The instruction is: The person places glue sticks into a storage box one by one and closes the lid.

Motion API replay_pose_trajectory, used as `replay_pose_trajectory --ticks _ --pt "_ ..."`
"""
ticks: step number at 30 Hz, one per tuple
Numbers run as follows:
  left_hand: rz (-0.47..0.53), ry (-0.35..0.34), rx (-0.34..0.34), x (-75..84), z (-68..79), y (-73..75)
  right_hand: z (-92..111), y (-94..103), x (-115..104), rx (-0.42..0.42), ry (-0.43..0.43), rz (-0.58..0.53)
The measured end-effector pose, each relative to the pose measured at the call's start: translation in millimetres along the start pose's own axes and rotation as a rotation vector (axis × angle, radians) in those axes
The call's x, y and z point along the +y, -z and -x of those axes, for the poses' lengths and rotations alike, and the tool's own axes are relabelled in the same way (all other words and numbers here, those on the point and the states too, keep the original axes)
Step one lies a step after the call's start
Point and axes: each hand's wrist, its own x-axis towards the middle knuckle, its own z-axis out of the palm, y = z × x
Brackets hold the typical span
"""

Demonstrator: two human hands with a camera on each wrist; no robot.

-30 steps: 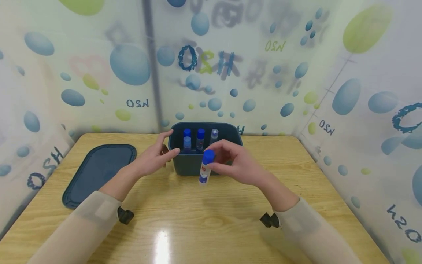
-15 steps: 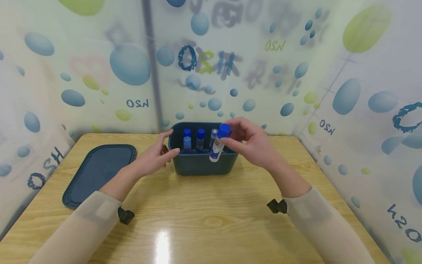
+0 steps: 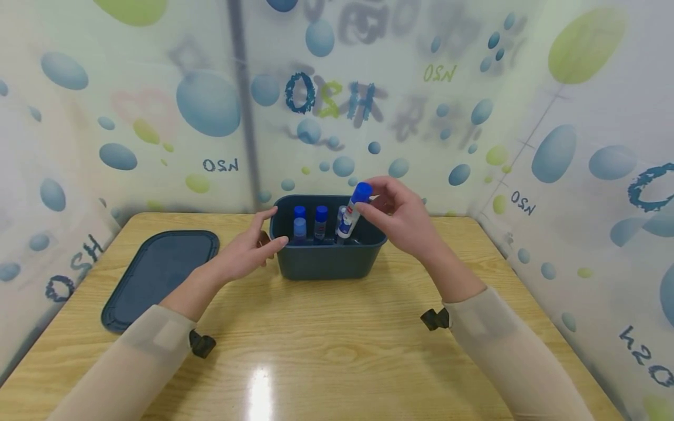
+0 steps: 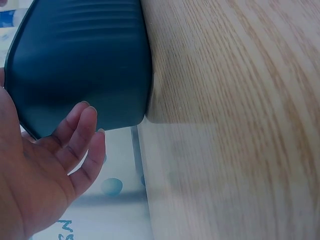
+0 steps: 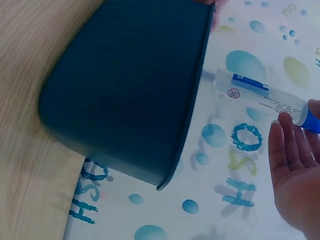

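My right hand (image 3: 395,213) pinches a slim clear bottle (image 3: 349,219) by its blue cap (image 3: 362,191), with a white, blue and red label. The bottle tilts, cap up and right, over the right part of a dark blue bin (image 3: 326,263). In the right wrist view the clear bottle (image 5: 257,96) shows beyond the rim, its base toward the bin. Several similar bottles stand inside, among them a blue-capped one (image 3: 320,222). My left hand (image 3: 247,248) rests at the bin's left end, index finger and thumb spread along the rim. Its other fingers (image 4: 82,130) are loosely bent beside the outer wall.
A dark blue lid (image 3: 163,275) lies on the wooden table (image 3: 316,351), left of the bin. Printed curtain-like walls (image 3: 437,140) enclose the table at the back and sides, with the bin close to the back one.
My right hand has carried the bottle from in front of the bin up, right and back, tilting it over the opening. My left hand has stayed at the bin's left end.
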Motion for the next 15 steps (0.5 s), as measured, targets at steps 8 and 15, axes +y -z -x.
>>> replay_pose_trajectory --ticks 8,15 --pt "-0.001 0.012 0.001 0.6 0.3 -0.7 -7.6 -5.3 21.8 0.009 -0.059 0.056" --pt "0.01 0.003 0.011 1.0 -0.5 -2.0 -12.6 -14.8 39.3 -0.017 -0.101 0.083"
